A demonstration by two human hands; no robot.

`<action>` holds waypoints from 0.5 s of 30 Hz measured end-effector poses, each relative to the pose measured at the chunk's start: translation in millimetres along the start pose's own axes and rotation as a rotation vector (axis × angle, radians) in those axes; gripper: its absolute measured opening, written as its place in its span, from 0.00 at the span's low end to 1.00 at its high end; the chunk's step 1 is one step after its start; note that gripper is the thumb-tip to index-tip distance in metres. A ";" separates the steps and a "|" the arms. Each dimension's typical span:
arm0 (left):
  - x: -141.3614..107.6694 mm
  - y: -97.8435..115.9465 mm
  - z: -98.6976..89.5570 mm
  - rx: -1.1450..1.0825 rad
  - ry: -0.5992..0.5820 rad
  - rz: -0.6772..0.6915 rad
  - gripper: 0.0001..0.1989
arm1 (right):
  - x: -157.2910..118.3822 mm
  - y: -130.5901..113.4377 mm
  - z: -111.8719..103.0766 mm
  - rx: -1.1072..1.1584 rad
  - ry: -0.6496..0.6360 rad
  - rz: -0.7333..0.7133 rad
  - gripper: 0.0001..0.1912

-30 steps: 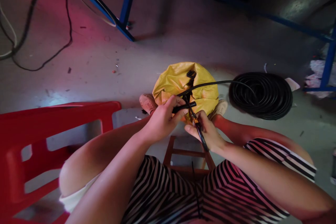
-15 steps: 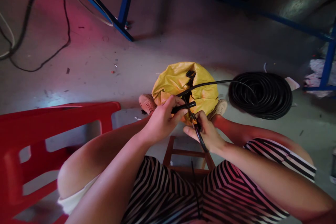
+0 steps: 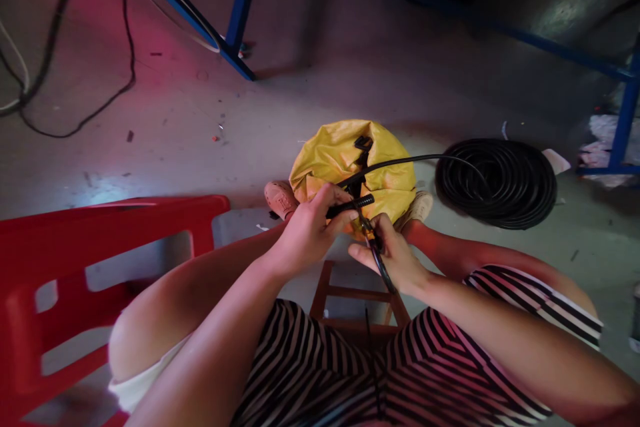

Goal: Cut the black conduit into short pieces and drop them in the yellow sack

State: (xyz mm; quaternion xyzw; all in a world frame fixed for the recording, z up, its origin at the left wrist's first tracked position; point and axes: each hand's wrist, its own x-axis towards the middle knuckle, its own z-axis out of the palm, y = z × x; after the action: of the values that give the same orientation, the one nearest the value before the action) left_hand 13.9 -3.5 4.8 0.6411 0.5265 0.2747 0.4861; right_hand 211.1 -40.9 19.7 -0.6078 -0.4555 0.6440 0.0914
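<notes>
My left hand is closed around a short black ribbed piece, whose end sticks out to the right past my fingers. My right hand grips a dark hand tool with an orange part, and its tip meets the underside of the ribbed piece. The tool's jaws are too small to make out. A black cable runs from behind my left hand over a yellow bag to a black cable coil on the floor at the right. Small black parts show in the bag's opening.
A red plastic stool stands at the left. Blue metal frame bars cross the top, and another blue leg stands at the right. Loose cables lie on the floor at the upper left. A wooden stool shows between my legs.
</notes>
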 end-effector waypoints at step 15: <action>0.0 -3.5 -2.6 0.046 0.041 -0.044 0.09 | 5.9 9.9 4.1 -0.035 0.087 -0.073 0.26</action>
State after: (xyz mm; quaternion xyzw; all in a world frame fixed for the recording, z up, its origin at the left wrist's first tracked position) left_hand 10.2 -2.7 2.6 0.6346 0.5568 0.2647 0.4661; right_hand 210.4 -44.5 8.0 -0.6200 -0.4840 0.6050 0.1238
